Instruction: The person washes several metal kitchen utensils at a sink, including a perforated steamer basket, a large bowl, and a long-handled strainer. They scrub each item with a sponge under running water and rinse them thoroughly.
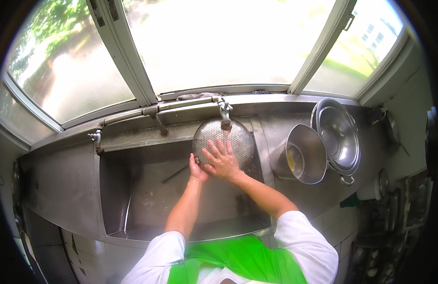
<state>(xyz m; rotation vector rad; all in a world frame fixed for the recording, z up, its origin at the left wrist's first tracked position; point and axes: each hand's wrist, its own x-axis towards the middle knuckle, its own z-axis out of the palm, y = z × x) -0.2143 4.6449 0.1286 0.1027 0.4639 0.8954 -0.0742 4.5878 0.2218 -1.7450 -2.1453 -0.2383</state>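
Under the right-hand tap (224,110), a round perforated steel strainer (241,140) is tilted over the sink with its holed face up. My left hand (197,170) grips it at its lower left edge; the fingers are partly hidden. Flat on the holed surface lies my right hand (223,160), fingers spread. Water appears to run from the tap onto the strainer by my right fingers. A thin dark rod (175,173) sticks out to the lower left beside my left hand; whether it joins the strainer I cannot tell.
The deep steel sink (122,189) spreads below my hands. Right of it stand a tall steel pot (318,158) with something yellow inside and a wide steel basin (354,137) with handles. A second tap (98,139) and pipe run along the window (228,47).
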